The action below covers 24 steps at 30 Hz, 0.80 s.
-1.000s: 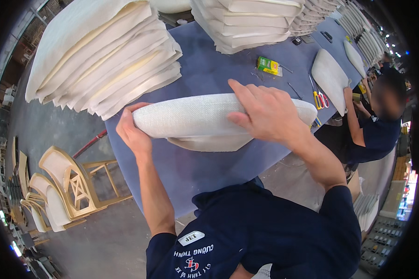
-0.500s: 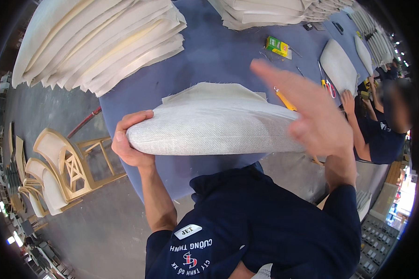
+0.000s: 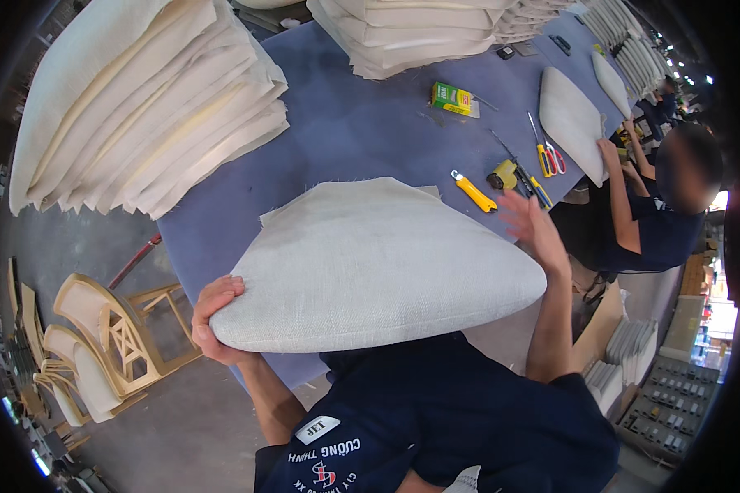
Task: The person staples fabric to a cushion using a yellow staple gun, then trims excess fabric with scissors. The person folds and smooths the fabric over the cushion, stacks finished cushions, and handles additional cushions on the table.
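Observation:
A pale grey, fabric-covered cushion (image 3: 378, 271) lies across the near edge of the blue table, its rounded side toward me and a frayed fabric flap on its far side. My left hand (image 3: 219, 319) grips the cushion's left corner, fingers over the top. Off the right corner, my right hand (image 3: 536, 230) is raised with its fingers apart, slightly blurred, holding nothing. Beyond it lie a yellow utility knife (image 3: 474, 192) and a yellow tape measure (image 3: 502, 176).
Stacks of cushion covers (image 3: 148, 107) stand at the far left and far middle (image 3: 411, 37). A green-yellow box (image 3: 452, 99) and red-handled scissors (image 3: 556, 159) lie on the table (image 3: 345, 131). A co-worker (image 3: 666, 205) handles another cushion (image 3: 569, 115) at right. Wooden chair frames (image 3: 115, 329) stand left.
My right hand has come down and back toward the cushion's right corner. The cushion has tipped, showing more of its top face, and sits nearer me. My left hand keeps its grip.

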### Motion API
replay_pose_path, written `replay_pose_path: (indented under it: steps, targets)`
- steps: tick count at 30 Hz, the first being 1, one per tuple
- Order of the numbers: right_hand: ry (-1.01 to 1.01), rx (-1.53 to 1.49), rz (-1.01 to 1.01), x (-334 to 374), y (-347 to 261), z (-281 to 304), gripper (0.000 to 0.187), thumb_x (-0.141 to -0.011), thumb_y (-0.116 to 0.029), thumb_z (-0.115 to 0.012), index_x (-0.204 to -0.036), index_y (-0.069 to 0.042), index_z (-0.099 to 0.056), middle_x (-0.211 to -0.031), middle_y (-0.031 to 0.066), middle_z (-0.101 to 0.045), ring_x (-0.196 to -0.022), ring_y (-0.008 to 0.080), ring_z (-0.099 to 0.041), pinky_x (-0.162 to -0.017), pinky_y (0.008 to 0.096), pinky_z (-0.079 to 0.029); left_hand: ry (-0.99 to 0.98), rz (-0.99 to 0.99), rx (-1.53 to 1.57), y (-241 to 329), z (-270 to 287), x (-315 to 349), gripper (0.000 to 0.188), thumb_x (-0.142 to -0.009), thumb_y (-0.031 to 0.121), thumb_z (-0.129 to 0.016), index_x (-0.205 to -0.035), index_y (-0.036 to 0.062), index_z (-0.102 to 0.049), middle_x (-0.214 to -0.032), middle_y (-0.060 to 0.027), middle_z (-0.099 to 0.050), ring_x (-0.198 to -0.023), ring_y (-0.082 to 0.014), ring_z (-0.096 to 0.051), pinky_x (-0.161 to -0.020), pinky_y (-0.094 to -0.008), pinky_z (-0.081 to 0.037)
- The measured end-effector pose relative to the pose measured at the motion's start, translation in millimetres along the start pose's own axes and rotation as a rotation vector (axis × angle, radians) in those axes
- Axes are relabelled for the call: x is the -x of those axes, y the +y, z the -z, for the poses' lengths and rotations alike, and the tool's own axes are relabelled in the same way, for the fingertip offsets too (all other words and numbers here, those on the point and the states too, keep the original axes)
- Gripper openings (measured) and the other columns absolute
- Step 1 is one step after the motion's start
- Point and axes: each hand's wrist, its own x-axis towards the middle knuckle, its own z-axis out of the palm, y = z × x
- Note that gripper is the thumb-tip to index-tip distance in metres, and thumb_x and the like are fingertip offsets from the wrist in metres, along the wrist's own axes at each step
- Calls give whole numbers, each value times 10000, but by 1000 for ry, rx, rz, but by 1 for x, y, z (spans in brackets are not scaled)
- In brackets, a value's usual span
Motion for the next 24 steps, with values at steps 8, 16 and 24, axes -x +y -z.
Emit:
replay_pose_path:
  steps: [8, 16, 24]
  targets:
    - [-144, -705, -404, 7, 64, -59, 639, -1127, -448, -462, -1576, 7, -464, -1581, 191, -552, -1447, 343, -534, -1228, 452, -404, 325, 523, 34, 9, -22, 8, 784, -1095, 534, -228, -1117, -41, -760, -1220, -231, -763, -1266, -361, -644, -1220, -506, -378]
    - [-247, -588, -364, -35, 53, -47, 738, -1154, -542, -400, -1642, 12, -400, -1618, 190, -522, -1477, 326, -510, -1252, 453, -386, 130, 282, 15, 67, -4, 66, 855, -1147, 517, -70, -1141, -4, -748, -1095, -194, -749, -1345, -395, -596, -1253, -568, -331]
    - [-503, -754, -727, -8, 36, -192, 865, -1110, -654, -396, -1687, -15, -313, -1712, 188, -395, -1566, 326, -395, -1319, 485, -275, 201, -36, -642, 275, -26, 91, 932, -1050, 732, -235, -1167, -40, -743, -1105, -170, -763, -1048, -312, -729, -961, -452, -561]
